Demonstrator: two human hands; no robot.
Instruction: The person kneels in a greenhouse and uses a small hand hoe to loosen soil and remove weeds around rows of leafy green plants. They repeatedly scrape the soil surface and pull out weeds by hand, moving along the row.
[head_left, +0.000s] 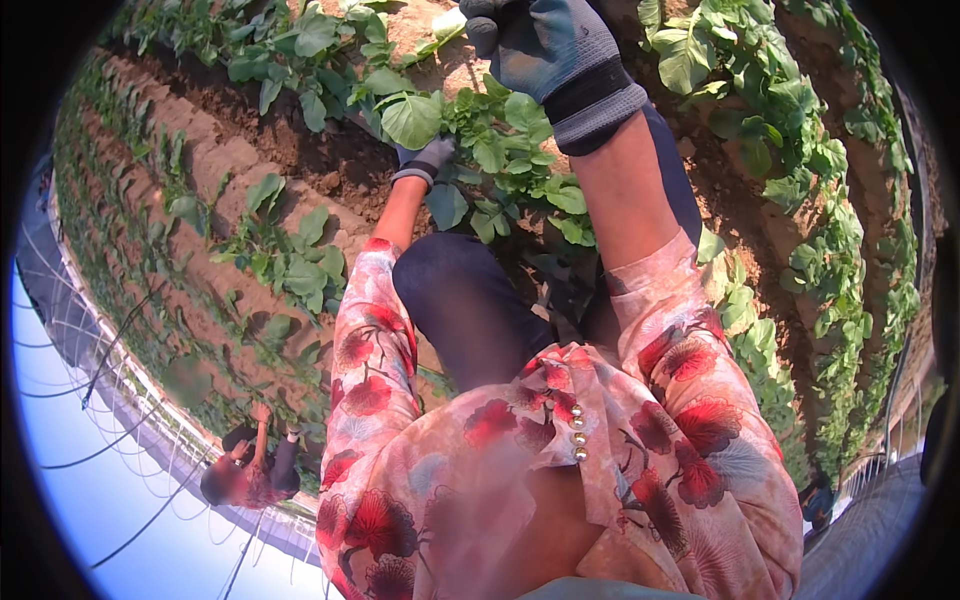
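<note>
My left hand, in a grey knit work glove with a dark cuff band, is low among leafy green plants in front of me. A broad round leaf covers its fingers, so whether it holds a stem cannot be told. My right hand, in a grey glove with a dark blue coated palm, is raised at the top of the view, nearer the camera. Its fingers are curled, and the picture's edge cuts part of them off. A pale leaf base shows just left of it.
Rows of leafy plants run along soil ridges on both sides. My dark-trousered knee is bent close to the plants. Another person crouches among rows at the lower left, near the hoops of a greenhouse frame.
</note>
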